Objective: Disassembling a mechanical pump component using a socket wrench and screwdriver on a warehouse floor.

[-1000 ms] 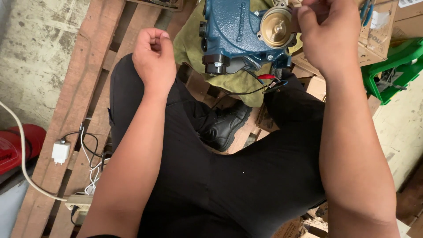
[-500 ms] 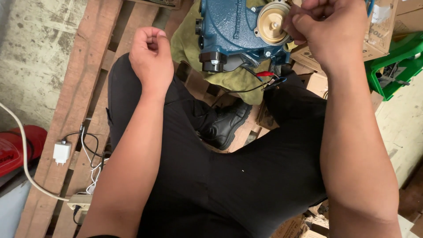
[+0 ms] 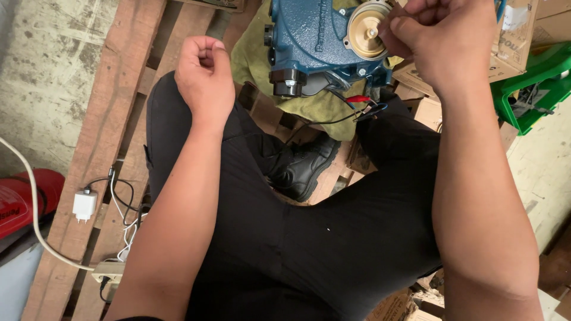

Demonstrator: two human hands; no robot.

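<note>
Nearest the camera are the person's black trousers [image 3: 285,238], legs folded on a wooden pallet [image 3: 101,137], with one black boot [image 3: 306,166] tucked under. Off to the side a white charger [image 3: 84,204] and its cable lie on the planks, and a red case [image 3: 24,202] sits at the edge.

Further up, the left hand [image 3: 205,74] hovers over the thigh, curled into a loose fist; whether anything small sits inside it I cannot tell. It touches nothing around it.

Beyond that lies the blue pump body [image 3: 318,44] on an olive cloth [image 3: 256,59], red and black wires [image 3: 360,102] trailing from beneath it. The right hand [image 3: 443,41] is up against the brass disc [image 3: 369,30] on the pump's face, fingers pinched together just beside its rim, apparently gripping something small that the fingers hide.

From here, the fitting work at that disc looks delicate: a steady pinch, kept square to the brass face, would serve best, and bracing the free hand on the casting would stop it rocking on the soft cloth. Cardboard boxes [image 3: 517,41] and a green crate [image 3: 535,89] sit furthest back
</note>
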